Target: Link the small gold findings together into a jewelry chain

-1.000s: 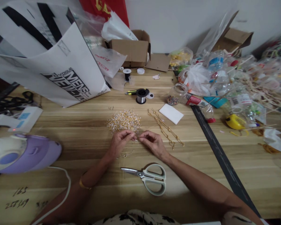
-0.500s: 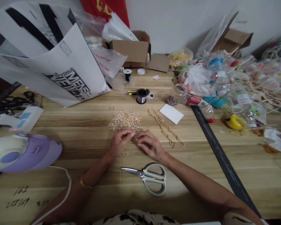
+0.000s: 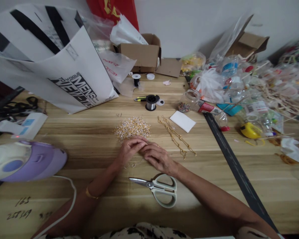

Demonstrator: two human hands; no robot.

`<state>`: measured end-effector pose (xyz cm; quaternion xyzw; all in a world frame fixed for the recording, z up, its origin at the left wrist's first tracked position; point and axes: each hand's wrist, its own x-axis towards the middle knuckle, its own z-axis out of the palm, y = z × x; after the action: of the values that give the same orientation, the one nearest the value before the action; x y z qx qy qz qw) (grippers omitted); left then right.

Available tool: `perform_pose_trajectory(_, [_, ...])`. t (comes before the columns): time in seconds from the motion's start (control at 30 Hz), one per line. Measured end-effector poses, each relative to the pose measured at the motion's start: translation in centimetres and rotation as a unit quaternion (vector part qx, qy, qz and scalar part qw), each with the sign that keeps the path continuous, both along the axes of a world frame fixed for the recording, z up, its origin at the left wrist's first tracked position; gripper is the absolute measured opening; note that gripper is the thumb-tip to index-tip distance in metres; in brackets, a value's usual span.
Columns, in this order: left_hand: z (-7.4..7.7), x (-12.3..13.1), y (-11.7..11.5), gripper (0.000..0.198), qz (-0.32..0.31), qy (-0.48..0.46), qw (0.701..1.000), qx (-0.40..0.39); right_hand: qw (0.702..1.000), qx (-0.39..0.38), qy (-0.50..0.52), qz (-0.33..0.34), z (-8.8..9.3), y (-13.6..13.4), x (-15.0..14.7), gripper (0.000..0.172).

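Note:
My left hand (image 3: 130, 150) and my right hand (image 3: 157, 157) meet fingertip to fingertip just below a heap of small gold and silver findings (image 3: 132, 127) on the wooden table (image 3: 89, 146). Both hands are pinched closed on a tiny piece too small to name. A thin gold chain (image 3: 133, 164) trails from under my left hand toward me. Finished gold chains (image 3: 176, 136) lie to the right of the heap. Scissors (image 3: 157, 188) with pale green handles lie near my right wrist.
A large white paper bag (image 3: 52, 63) lies at the back left, a cardboard box (image 3: 141, 53) behind the heap. A wire spool (image 3: 151, 102) and a white card (image 3: 182, 121) sit mid-table. A purple appliance (image 3: 27, 161) is at left. Plastic clutter (image 3: 251, 89) fills the right; a black strip (image 3: 235, 169) runs diagonally.
My right hand has slid left and slightly toward me, so its fingers now overlap my left hand's fingertips. The left hand has barely moved.

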<state>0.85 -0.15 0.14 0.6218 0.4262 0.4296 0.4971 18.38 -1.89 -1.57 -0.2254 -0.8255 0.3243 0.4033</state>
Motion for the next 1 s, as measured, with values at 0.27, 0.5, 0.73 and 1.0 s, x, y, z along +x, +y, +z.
perform_pose_trajectory(0.27, [0.2, 0.0, 0.0, 0.018, -0.006, 0.012, 1.000, 0.002, 1.000, -0.017, -0.001, 0.025, 0.0, 0.0, -0.1, 0.011])
perform_pose_trajectory(0.5, [-0.4, 0.0, 0.1, 0.018, 0.002, 0.042, 0.998, 0.042, 1.000, -0.002, -0.011, -0.026, 0.2, 0.0, 0.1, 0.011])
perform_pose_trajectory(0.73, [0.9, -0.7, -0.3, 0.014, 0.050, 0.204, 0.974, 0.083, 0.994, -0.036, -0.003, -0.098, 0.0, 0.1, 0.2, 0.011])
perform_pose_trajectory(1.0, [2.1, -0.9, -1.4, 0.016, -0.202, 0.427, 0.870, 0.138, 0.990, -0.059, 0.004, -0.124, -0.4, 0.4, 0.3, 0.013])
